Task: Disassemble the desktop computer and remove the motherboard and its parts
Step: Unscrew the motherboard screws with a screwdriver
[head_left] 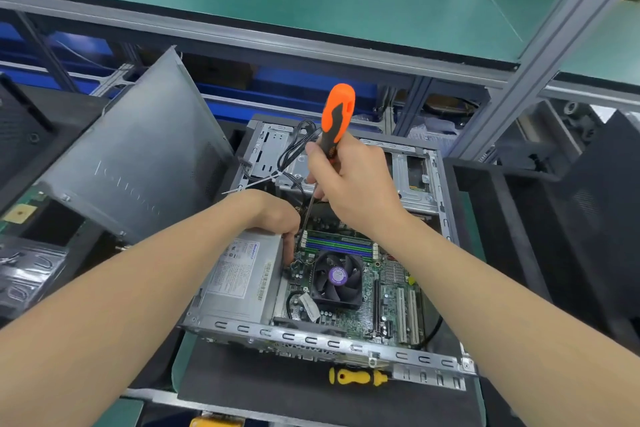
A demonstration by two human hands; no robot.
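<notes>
— Workshop bay: green-topped shelf (311, 0) behind, counter (263, 392) in front. Largest item?
— Desktop case (311, 336), lying open on the counter; side panel (138, 166) propped at left. Inside: power supply (239, 281), motherboard (391, 288) seated in the case, cooler fan (337, 277).
— Hands?
— Right hand (353, 191): grip clenched round orange screwdriver (336, 114), shaft running down toward the board's far-left corner. Left hand (273, 215): resting on the power supply's edge, fingers over the side; whether its grip holds anything, cannot tell.
— Advice for the step?
— Probably a board screw. Keep the shaft upright, press firmly, turn slowly; left fingers steady the tip and catch the screw. Yellow screwdriver (356, 376) lies just beside the case.
</notes>
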